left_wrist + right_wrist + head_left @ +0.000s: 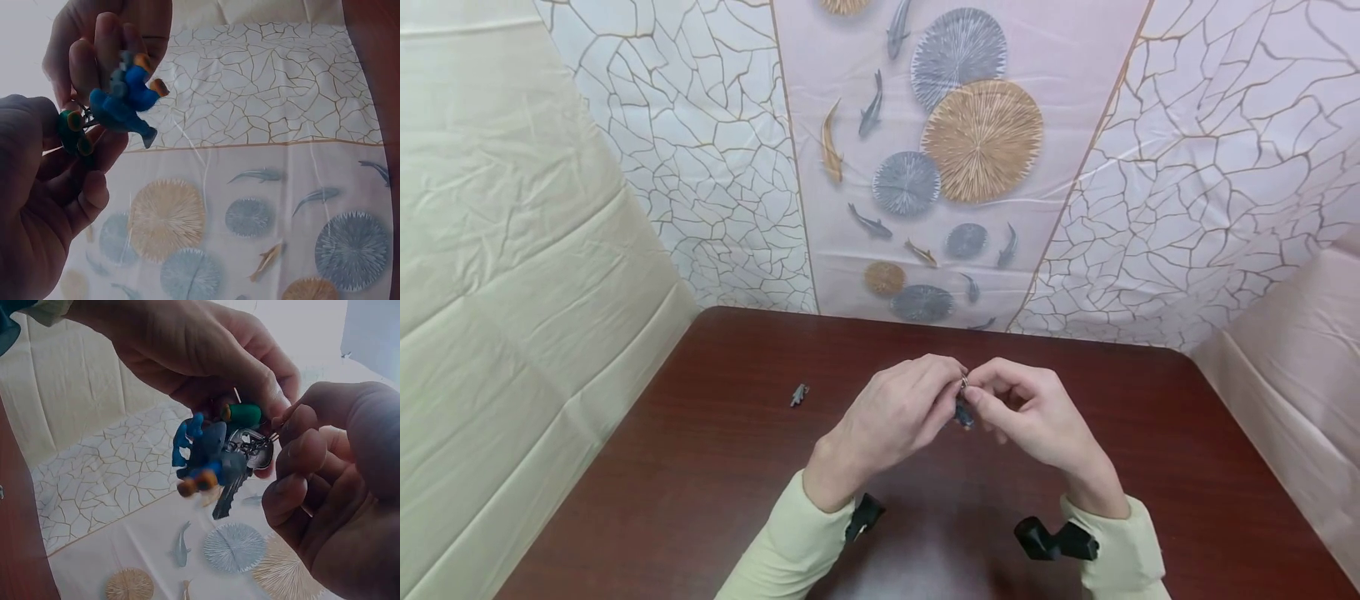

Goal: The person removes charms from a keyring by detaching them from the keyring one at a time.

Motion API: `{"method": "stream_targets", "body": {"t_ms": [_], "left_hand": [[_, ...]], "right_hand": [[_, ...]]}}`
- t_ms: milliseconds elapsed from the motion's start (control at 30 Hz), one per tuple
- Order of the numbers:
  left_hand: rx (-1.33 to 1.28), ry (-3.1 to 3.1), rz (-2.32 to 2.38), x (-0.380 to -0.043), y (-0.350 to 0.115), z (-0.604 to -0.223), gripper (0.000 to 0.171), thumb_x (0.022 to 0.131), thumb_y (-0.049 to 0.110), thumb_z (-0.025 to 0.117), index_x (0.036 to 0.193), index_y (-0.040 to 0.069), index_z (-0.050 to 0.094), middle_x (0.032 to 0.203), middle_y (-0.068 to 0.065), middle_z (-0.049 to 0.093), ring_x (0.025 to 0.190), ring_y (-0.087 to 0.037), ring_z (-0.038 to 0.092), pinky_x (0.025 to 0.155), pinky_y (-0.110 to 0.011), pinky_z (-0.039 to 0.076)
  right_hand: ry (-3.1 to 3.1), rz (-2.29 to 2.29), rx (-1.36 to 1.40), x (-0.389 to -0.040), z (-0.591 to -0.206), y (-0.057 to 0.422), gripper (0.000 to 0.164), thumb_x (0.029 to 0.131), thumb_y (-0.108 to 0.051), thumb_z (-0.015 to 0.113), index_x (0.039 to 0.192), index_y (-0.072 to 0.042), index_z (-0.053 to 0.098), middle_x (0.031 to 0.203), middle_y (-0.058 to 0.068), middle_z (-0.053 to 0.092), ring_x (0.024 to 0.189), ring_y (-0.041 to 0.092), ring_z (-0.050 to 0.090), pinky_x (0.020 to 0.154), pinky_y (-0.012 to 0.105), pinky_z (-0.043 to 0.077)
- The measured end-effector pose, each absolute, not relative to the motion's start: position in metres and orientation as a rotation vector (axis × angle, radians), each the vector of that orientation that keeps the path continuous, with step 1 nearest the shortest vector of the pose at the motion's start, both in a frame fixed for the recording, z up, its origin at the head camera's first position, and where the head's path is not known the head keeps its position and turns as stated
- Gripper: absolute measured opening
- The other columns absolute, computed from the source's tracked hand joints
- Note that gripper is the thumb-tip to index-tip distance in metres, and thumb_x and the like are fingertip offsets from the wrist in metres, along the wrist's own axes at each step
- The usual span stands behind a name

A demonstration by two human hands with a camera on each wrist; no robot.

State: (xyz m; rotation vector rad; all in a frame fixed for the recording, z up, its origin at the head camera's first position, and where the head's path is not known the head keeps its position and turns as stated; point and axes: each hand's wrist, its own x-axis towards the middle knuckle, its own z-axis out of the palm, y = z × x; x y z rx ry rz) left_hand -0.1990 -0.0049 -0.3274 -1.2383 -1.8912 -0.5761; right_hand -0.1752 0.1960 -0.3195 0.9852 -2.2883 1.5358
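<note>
Both hands meet over the table, working on a bunch of keychain pieces. My left hand (898,408) holds a green charm (242,415) between thumb and fingers. Fingertips of my right hand (1037,408) pinch the metal key ring (965,382) at its side. From the ring hang a chain (253,445), a toothed metal key (230,495) and a blue-and-grey figurine (128,100) with orange feet. In the head view the fingers hide most of the bunch.
A small grey object (799,395) lies on the dark red-brown table (700,467), left of the hands. Patterned cloth (730,167) hangs behind the table's back edge, with pale cloth along both sides. Black camera mounts (1037,538) sit at the wrists.
</note>
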Motion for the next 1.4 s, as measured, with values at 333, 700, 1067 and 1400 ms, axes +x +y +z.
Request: {"method": "stream_targets", "body": {"t_ms": [333, 700, 1067, 1400], "left_hand": [[-1.23, -1.87, -0.584, -0.2007, -0.0042, -0.3291, 0.006, 0.092, 0.006, 0.057, 0.097, 0.005, 0.06, 0.087, 0.0, 0.062, 0.077, -0.011, 0.057, 0.073, -0.021, 0.05], [-1.212, -1.873, -0.56, -0.2004, -0.0053, -0.3285, 0.006, 0.092, 0.006, 0.059, 0.097, 0.007, 0.061, 0.088, 0.001, 0.063, 0.08, -0.011, 0.059, 0.074, -0.022, 0.05], [-1.223, -1.876, -0.585, -0.1991, -0.0065, -0.3276, 0.006, 0.091, 0.006, 0.059, 0.097, 0.006, 0.061, 0.088, 0.001, 0.062, 0.08, -0.011, 0.058, 0.075, -0.022, 0.049], [-1.226, -1.889, -0.593, -0.1991, -0.0076, -0.3265, 0.006, 0.093, 0.007, 0.06, 0.098, 0.006, 0.06, 0.089, 0.0, 0.061, 0.081, -0.011, 0.057, 0.078, -0.022, 0.05]], "right_hand": [[-2.298, 1.541, 0.951, -0.1764, -0.3202, 0.1948, 0.019, 0.093, 0.005, 0.057, 0.09, -0.011, 0.065, 0.055, 0.0, 0.053, 0.042, 0.011, 0.049, 0.04, 0.026, 0.043], [-2.296, 1.563, 0.936, -0.1748, -0.3184, 0.1948, 0.016, 0.091, 0.007, 0.06, 0.09, -0.008, 0.065, 0.054, 0.003, 0.05, 0.04, 0.01, 0.047, 0.037, 0.024, 0.04], [-2.288, 1.588, 0.928, -0.1772, -0.3187, 0.1925, 0.013, 0.093, 0.004, 0.058, 0.088, -0.006, 0.065, 0.052, 0.002, 0.048, 0.042, 0.013, 0.045, 0.038, 0.025, 0.038], [-2.25, 1.614, 0.976, -0.1773, -0.3221, 0.1934, 0.018, 0.09, 0.01, 0.058, 0.092, -0.007, 0.064, 0.052, 0.003, 0.047, 0.04, 0.011, 0.042, 0.035, 0.024, 0.036]]}}
